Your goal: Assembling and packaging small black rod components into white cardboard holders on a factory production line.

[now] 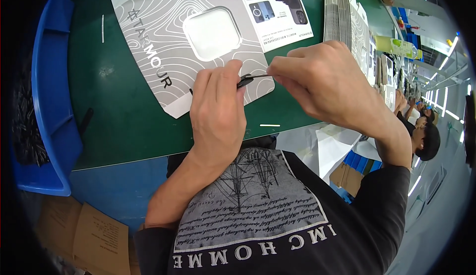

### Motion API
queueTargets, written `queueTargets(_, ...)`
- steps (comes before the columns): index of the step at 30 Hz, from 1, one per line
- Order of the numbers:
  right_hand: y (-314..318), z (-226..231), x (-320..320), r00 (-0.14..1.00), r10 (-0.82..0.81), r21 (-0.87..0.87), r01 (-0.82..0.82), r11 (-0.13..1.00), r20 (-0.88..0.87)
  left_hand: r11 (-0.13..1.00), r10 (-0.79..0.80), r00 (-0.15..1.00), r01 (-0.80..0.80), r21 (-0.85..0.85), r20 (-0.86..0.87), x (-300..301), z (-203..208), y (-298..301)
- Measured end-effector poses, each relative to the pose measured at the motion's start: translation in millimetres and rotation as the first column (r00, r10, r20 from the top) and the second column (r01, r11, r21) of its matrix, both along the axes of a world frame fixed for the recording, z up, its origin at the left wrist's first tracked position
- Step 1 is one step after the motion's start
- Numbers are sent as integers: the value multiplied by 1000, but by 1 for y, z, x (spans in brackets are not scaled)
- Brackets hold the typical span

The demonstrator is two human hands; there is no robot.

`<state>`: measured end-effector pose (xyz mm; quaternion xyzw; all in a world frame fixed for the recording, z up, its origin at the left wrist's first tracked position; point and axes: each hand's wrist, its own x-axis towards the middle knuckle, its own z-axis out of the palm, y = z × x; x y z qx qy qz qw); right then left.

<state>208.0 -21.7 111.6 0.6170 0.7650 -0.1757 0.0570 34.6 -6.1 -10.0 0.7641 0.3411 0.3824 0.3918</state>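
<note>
My left hand [216,109] is closed around a small black plastic piece [244,81], most of which its fingers hide. A dark end of it pokes out on either side of the hand. From its right end runs a thin strip [261,76], drawn taut sideways. Thumb and forefinger of my right hand [329,79] pinch the strip's other end. Both hands are over the near edge of a flat, unfolded card box [163,32]. Grey with white wavy lines, the box has a rounded square window [213,33] and a white printed panel [285,34].
On the left a blue bin [44,77] holds many black pieces [29,131]. Thin white strips [269,125] and a dark piece [86,120] lie on the green table [129,126]. Stacked cards [339,20] and a yellow-green bottle [396,47] stand right. A co-worker [427,137] sits beyond.
</note>
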Motion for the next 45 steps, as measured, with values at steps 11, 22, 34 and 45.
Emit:
queueTargets(11,21,11,-10,964,190,-72,-180,981,186,998,-46,999,45,-36,-19,8,0,5)
queueTargets(22,0,1,0,984,105,2,-107,994,145,990,-78,996,82,-113,41,2,-6,6)
queueTargets(34,-22,-10,7,987,-145,19,146,989,-72,999,-17,1000,17,-33,3,-1,-2,4)
queueTargets(45,-81,6,86,536,-483,130,751,648,-693,980,90,996,-87,-177,12,-9,91,14)
